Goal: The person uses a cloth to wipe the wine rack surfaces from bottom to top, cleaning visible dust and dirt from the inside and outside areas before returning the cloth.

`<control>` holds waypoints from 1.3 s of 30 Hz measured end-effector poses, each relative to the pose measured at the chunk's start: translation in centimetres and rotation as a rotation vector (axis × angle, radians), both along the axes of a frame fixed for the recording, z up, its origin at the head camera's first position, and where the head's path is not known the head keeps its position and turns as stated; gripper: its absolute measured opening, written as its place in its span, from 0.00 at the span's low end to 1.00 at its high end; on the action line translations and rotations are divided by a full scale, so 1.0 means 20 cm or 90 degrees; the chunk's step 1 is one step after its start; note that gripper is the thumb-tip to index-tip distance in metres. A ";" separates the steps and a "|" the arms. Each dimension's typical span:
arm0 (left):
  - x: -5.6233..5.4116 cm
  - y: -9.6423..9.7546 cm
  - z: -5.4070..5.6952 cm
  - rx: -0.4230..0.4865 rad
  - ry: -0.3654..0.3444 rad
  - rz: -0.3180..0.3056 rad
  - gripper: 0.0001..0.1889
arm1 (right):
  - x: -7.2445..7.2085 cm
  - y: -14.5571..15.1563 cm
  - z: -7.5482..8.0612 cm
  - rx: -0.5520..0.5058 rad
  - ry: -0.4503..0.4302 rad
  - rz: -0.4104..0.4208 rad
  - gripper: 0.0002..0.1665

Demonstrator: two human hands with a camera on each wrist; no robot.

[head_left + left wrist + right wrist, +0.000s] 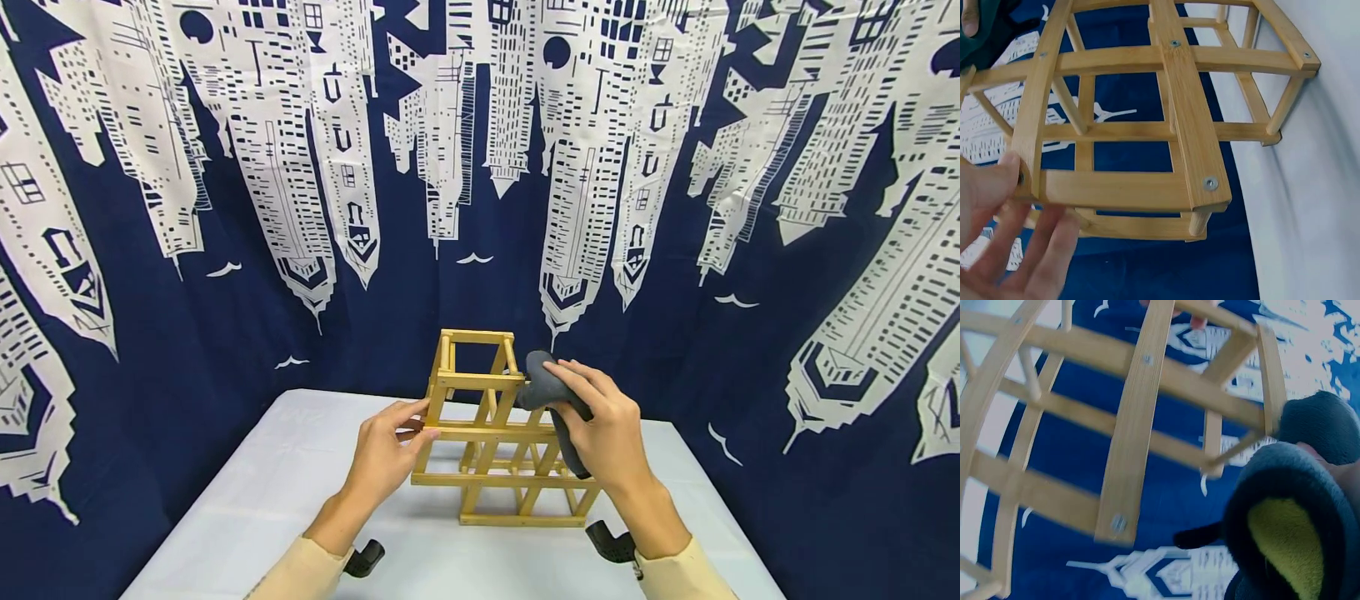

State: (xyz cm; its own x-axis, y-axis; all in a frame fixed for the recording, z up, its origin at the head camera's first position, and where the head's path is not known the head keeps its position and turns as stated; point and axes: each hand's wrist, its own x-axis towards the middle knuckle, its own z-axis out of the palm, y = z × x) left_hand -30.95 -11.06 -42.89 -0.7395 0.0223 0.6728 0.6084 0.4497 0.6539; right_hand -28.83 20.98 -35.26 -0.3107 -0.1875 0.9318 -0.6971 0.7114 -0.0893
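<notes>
Gray plush item [551, 385] with yellow inside, gripped by the right hand [611, 425], just right of a wooden rack's [487, 433] top tier, left hand [384, 446] pinching the rack's left side, white-covered bench [240, 467] beneath, navy skyline curtain [495, 300] on the far side.

Rack [1191, 112]: light-brown slatted wood, silver metal screws [1210, 183]
Left hand [1029, 262]: thumb and fingers pinch rack
Backdrop [1122, 275]: navy white-printed cloth
</notes>
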 end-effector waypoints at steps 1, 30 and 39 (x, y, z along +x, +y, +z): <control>0.01 0.00 0.00 -0.009 0.035 0.027 0.29 | 0.00 0.03 0.00 -0.010 0.003 -0.003 0.40; -0.05 0.93 -0.07 -0.296 0.270 0.121 0.16 | 0.11 0.53 -0.34 -0.147 -0.150 -0.198 0.27; -0.06 0.97 -0.07 -0.240 0.285 0.126 0.13 | 0.15 0.59 -0.39 -0.126 -0.193 -0.246 0.26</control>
